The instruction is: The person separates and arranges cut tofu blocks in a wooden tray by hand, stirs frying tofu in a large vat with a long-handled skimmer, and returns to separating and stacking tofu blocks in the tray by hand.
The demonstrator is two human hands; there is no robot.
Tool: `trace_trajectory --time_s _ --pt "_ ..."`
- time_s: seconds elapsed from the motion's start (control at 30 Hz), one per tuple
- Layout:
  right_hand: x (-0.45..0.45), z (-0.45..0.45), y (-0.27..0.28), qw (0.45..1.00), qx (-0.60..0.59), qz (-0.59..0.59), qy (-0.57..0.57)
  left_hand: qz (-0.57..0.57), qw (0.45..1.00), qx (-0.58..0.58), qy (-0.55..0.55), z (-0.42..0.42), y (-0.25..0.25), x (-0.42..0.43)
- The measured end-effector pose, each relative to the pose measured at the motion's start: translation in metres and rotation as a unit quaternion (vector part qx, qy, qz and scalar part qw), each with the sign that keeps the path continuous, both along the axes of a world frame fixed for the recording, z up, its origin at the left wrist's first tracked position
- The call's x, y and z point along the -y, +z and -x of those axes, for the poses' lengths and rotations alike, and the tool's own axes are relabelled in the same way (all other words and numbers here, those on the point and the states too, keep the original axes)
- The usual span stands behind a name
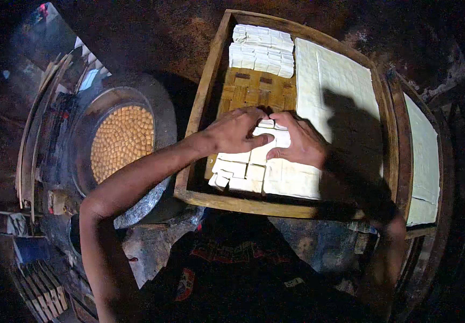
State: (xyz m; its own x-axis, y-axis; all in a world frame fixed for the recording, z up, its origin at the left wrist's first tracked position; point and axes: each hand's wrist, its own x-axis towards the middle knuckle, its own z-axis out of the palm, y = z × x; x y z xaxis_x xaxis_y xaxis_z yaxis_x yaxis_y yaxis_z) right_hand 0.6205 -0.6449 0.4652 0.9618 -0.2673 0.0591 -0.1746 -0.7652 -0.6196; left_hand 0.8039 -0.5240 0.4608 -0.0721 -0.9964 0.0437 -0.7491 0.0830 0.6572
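Both my hands are over a wooden tray (281,209) with a woven bamboo bottom. My left hand (239,132) curls around the left and far side of a small group of white tofu pieces (269,141). From the right, my right hand (303,141) wraps the same pieces, its thumb close to the left thumb. Nearer me lie more cut tofu blocks (238,168), some of them loose at the left corner. A large scored tofu slab (340,70) fills the tray's right side. Stacked rows of cut tofu (262,49) sit at the far left.
To the left, a large round pan (76,156) holds many golden-brown pieces (122,141) in liquid. A second wooden tray with a white tofu slab (421,161) stands at the right. Long wooden strips (36,134) lean at the far left.
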Motion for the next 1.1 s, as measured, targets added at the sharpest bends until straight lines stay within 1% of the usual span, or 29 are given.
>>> trace_trajectory --time_s 0.03,0.07,0.13,0.17,0.23,0.27,0.3,0.37,0.4,0.43,0.5,0.53,0.57,0.63,0.67,0.7,0.77,0.8,0.83,0.87,0.9,0.93,0.97,1.03,1.07,1.1 --pt "-0.002 0.002 -0.001 1.0 0.02 0.01 0.003 0.022 0.999 0.038 -0.007 0.001 0.0 -0.002" --pt "-0.003 0.003 0.001 1.0 0.019 0.01 0.003 0.021 0.999 0.037 -0.007 0.003 -0.001 -0.005" --pt "-0.007 0.004 0.008 0.983 0.045 0.174 0.026 0.092 0.975 0.198 -0.041 0.009 -0.001 -0.012" --pt "-0.007 0.005 0.005 0.984 0.044 0.173 0.026 0.092 0.975 0.197 -0.041 0.012 -0.001 -0.016" --pt "-0.009 0.007 0.0 0.958 0.087 0.264 0.069 0.125 0.952 0.275 -0.051 0.016 0.003 -0.023" --pt "-0.01 0.009 -0.002 0.953 0.102 0.279 0.065 0.201 0.933 0.296 -0.041 0.017 -0.003 -0.023" --pt "-0.01 0.007 -0.002 0.953 0.101 0.278 0.067 0.201 0.933 0.295 -0.039 0.017 -0.004 -0.021" --pt "-0.008 0.004 -0.005 0.948 0.145 0.277 0.057 0.132 0.953 0.268 -0.045 0.013 -0.004 -0.014" --pt "0.007 -0.003 -0.008 0.978 0.103 0.167 0.074 0.119 0.964 0.233 -0.035 0.008 -0.003 -0.006" --pt "0.012 -0.006 -0.01 0.992 0.08 0.088 0.038 0.054 0.989 0.131 -0.032 0.002 0.0 0.003" --pt "0.026 -0.016 -0.007 0.998 0.035 -0.059 -0.017 -0.074 0.997 0.006 -0.005 -0.01 0.013 0.023" --pt "0.036 -0.02 -0.015 0.996 0.062 -0.061 -0.005 -0.083 0.996 -0.018 0.017 -0.011 0.019 0.024" --pt "0.04 -0.018 -0.019 0.996 0.064 -0.059 -0.004 -0.081 0.996 -0.016 0.017 -0.012 0.024 0.024" --pt "0.025 -0.009 -0.007 0.992 0.091 -0.079 0.02 -0.085 0.996 0.014 0.0 -0.006 0.032 0.014" --pt "0.013 -0.003 0.001 0.992 0.058 -0.114 0.006 -0.099 0.995 0.03 -0.016 -0.001 0.037 0.007" --pt "0.002 0.003 0.01 0.998 0.025 -0.055 -0.008 -0.087 0.995 0.039 -0.002 0.005 0.033 -0.001" --pt "-0.009 0.007 0.003 0.996 -0.024 -0.085 -0.02 0.014 0.997 0.067 0.03 0.016 0.012 -0.015" --pt "-0.017 0.005 0.019 0.998 -0.037 -0.042 -0.004 -0.007 0.998 0.058 0.04 0.019 0.012 -0.021" --pt "-0.013 0.003 0.014 0.998 -0.037 -0.043 -0.005 -0.009 0.998 0.058 0.038 0.02 0.01 -0.02" --pt "-0.006 -0.002 0.004 0.998 0.037 0.044 0.005 0.009 0.994 0.084 0.07 0.019 0.007 -0.018" --pt "-0.004 -0.006 0.0 0.985 0.109 0.13 0.016 0.026 0.988 0.11 0.101 0.018 0.004 -0.017" --pt "-0.003 -0.005 -0.001 0.993 0.051 0.096 0.04 -0.025 0.993 0.106 0.042 0.012 0.002 -0.011" --pt "-0.006 -0.004 -0.002 0.993 0.051 0.095 0.041 -0.026 0.993 0.107 0.044 0.013 -0.002 -0.014" --pt "-0.016 0.002 -0.001 0.992 -0.031 0.101 0.071 -0.026 0.99 0.135 0.041 0.023 0.002 -0.026" --pt "-0.019 0.01 -0.011 0.986 -0.005 0.154 0.065 0.04 0.985 0.16 0.047 0.028 -0.002 -0.033" --pt "-0.024 0.013 -0.007 0.986 -0.005 0.152 0.064 0.039 0.985 0.16 0.046 0.03 -0.001 -0.035"
